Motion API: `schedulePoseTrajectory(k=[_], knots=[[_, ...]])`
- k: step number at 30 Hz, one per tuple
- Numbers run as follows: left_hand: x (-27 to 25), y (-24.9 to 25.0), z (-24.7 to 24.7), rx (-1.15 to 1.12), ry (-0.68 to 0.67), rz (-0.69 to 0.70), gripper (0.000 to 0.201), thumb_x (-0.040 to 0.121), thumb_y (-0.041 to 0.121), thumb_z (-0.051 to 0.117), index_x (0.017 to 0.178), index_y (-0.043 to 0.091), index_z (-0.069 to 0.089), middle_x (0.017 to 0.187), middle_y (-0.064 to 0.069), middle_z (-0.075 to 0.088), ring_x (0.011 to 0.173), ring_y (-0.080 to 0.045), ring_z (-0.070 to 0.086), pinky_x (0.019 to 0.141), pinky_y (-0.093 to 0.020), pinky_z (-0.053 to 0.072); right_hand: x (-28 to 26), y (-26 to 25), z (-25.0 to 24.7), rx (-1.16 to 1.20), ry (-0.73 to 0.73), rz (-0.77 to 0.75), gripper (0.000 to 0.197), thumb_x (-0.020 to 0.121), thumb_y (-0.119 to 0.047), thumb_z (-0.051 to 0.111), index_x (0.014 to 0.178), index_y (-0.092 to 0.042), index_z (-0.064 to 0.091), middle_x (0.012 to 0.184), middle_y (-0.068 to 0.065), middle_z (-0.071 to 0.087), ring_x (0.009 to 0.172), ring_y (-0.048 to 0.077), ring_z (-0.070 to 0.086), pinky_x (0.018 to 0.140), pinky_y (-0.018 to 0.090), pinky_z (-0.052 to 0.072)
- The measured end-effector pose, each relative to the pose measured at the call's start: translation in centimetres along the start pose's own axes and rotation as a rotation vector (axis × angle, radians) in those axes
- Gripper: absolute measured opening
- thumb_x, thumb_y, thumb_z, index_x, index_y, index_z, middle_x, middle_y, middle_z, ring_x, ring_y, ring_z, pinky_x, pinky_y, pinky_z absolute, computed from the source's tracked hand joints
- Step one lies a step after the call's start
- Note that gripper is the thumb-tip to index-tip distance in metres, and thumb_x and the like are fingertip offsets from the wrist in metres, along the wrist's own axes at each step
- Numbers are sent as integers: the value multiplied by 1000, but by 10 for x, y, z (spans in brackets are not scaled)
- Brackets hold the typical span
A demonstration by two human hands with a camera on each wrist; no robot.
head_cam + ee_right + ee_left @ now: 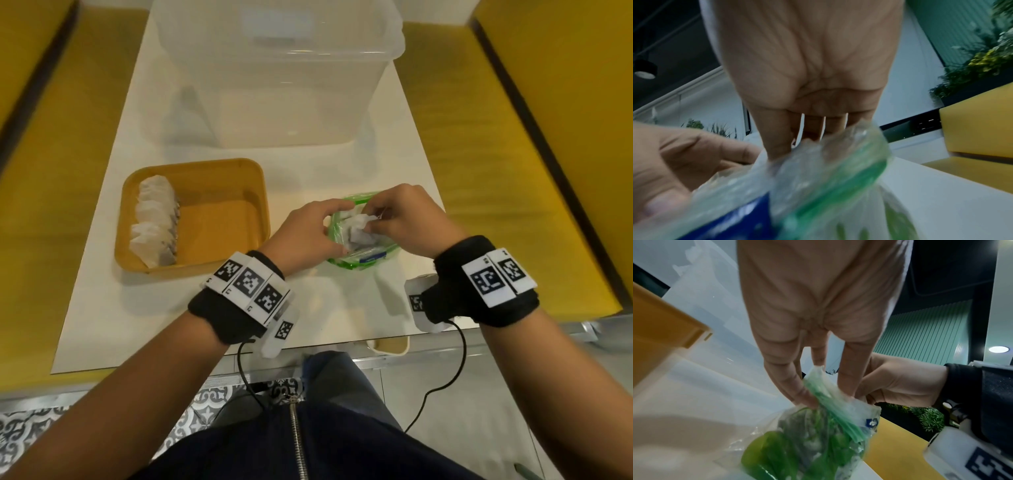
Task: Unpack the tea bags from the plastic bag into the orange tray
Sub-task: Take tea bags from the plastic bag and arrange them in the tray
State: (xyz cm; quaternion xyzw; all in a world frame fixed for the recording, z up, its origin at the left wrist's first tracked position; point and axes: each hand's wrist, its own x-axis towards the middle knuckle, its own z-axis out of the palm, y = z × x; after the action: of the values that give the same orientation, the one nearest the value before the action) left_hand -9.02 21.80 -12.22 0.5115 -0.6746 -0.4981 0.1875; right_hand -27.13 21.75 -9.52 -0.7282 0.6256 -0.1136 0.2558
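Fingers (803,395) of the left hand (308,229) pinch the plastic bag (363,255) mouth right of the orange tray (195,263), right hand (400,219) pinching a tea bag (356,224), seemingly light, soft, tearable, best pinched at its top edge

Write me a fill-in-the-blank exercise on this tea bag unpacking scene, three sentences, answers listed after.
1. The tea bags already unpacked lie along the ____ side of the orange tray.
2. The left hand and right hand both grip the mouth of the ____ bag.
3. Behind the tray stands a large clear ____.

Missing words: left; plastic; storage bin
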Motion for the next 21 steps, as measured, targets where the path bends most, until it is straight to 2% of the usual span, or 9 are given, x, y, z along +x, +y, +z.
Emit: schedulePoseTrajectory(k=[2, 3, 6, 8, 10, 13, 16, 18, 21], knots=[[1, 2, -1, -21, 1, 0, 69, 71, 4, 78, 131, 25, 54, 126, 0, 57, 98, -20, 62, 88, -39, 54, -1, 4, -6, 41, 18, 3, 5, 81, -9, 71, 83, -14, 72, 69, -9, 59, 65, 11, 56, 59, 19, 41], [1, 2, -1, -22, 0, -1, 68, 71, 3, 78, 131, 25, 54, 125, 1, 58, 98, -20, 62, 88, -39, 54, -2, 5, -9, 67, 22, 6, 2, 82, -10, 71, 83, -12, 71, 70, -5, 61, 65, 15, 57, 57, 16, 40], [2, 3, 0, -22, -7, 7, 66, 72, 3, 77, 130, 24, 54, 121, 2, 61, 95, -19, 64, 87, -38, 55, -5, 11, -17, 158, 46, 14, 5, 83, -10, 69, 80, -12, 68, 74, 14, 65, 71, 34, 56, 57, 26, 36], [3, 2, 0, -18, -9, 8, 66, 72, 3, 76, 131, 23, 54, 121, 2, 62, 95, -21, 65, 88, -39, 54, -6, 13, -22, 263, 67, 6, 9, 85, -6, 67, 79, -11, 66, 70, 10, 61, 65, 28, 51, 57, 25, 38], [3, 1, 1, -8, -10, -2, 68, 73, 4, 77, 133, 21, 51, 125, 1, 61, 98, -21, 64, 90, -41, 53, -8, 13, -26, 415, 79, -3, 9, 87, 2, 63, 79, -4, 63, 66, 3, 57, 59, 10, 50, 55, 16, 39], [4, 2, 0, -28, -5, -8, 65, 76, 8, 76, 135, 19, 51, 125, 1, 60, 103, -18, 62, 92, -40, 53, -9, 12, -31, 512, 89, -5, 6, 88, 8, 59, 85, 3, 61, 64, -1, 57, 51, -5, 49, 50, 8, 38], [2, 4, -2, -80, 37, -7, 54, 80, 14, 73, 131, 20, 54, 124, 2, 61, 109, -17, 59, 94, -39, 51, -7, 12, -35, 489, 90, -16, 6, 89, 7, 58, 85, 3, 61, 58, -15, 59, 50, -5, 50, 50, 7, 37], [1, 5, -4, -91, 53, -12, 49, 83, 16, 71, 129, 21, 56, 124, 2, 60, 113, -17, 56, 96, -35, 49, -6, 9, -39, 428, 60, -17, 6, 89, 5, 59, 86, 1, 63, 65, -6, 62, 53, -4, 51, 52, 7, 38], [0, 6, -7, -62, 41, -1, 46, 85, 17, 69, 129, 22, 56, 127, 4, 58, 117, -16, 52, 95, -29, 45, -5, 6, -46, 353, 38, -14, 6, 90, 2, 59, 90, 1, 65, 77, 8, 63, 63, 8, 53, 55, 10, 41]])
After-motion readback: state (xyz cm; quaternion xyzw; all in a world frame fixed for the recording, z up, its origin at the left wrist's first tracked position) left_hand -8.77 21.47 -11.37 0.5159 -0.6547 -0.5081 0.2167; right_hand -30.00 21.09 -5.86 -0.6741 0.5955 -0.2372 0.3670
